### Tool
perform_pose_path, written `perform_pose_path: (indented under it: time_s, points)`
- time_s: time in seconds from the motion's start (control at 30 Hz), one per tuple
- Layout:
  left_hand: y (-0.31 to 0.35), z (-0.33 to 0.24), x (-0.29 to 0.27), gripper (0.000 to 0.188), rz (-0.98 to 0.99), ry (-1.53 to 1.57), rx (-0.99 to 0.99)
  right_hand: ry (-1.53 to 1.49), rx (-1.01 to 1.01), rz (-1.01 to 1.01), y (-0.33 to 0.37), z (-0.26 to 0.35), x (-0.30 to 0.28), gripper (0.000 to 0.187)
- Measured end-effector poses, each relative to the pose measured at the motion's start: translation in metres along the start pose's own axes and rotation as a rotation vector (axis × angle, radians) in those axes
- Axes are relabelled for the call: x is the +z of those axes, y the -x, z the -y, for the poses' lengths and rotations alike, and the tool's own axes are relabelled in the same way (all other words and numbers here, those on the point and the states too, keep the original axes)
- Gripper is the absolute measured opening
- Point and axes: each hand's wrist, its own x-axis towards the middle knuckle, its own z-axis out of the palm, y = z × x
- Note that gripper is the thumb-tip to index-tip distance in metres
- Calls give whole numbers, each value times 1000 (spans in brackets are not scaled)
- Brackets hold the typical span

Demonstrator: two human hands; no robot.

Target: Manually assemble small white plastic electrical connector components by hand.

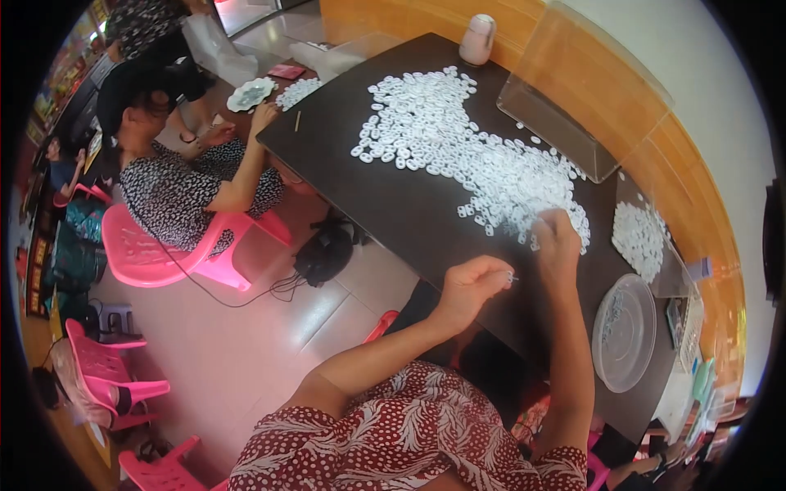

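A large heap of small white oval pieces with holes [422,114] is spread over the dark table [393,200]. My left hand [467,293] is held above the table's near edge. Its thumb and fingers pinch a small whitish piece [509,278] with a thin, shiny bit at its end; the exact kind is too small to tell. My right hand [559,245] reaches to the near right side of the heap. Its fingers are bent together at the white pieces, and whatever lies between them is hidden and blurred.
Right of my right arm is a round clear plastic dish [607,364] with small bits inside. Behind it lies a smaller pile of white pieces [639,237]. A clear bin [565,123] and a pink-white jug [477,41] stand farther back. At left, another person sits on a pink chair [155,254].
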Motion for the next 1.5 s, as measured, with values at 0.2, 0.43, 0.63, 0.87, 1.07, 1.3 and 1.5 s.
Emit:
perform_pose_path:
  time_s: [0.2, 0.43, 0.63, 0.87, 1.07, 1.3, 1.5]
  points:
    - [3, -1, 4, 15, 13, 25, -14, -429, 235, 136, 26, 1, -17, 15]
    - [-1, -15, 3, 11, -136, 14, -51, -657, 373, 206, 44, 18, -25, 21]
    - [-5, -16, 5, 12, -74, 94, -36, -751, 369, 194, 59, 15, -31, 19]
    - [4, -20, 18, 12, -73, 121, -71, -772, 382, 221, 71, 10, -38, 19]
    - [8, -21, 21, 12, -81, 121, -100, -862, 508, 204, 75, 9, -34, 16]
    - [12, -25, 25, 14, -121, 25, -58, -835, 441, 180, 79, 12, -32, 18]
    - [17, -25, 24, 15, -120, -57, -21, -844, 443, 156, 82, 13, -30, 19]
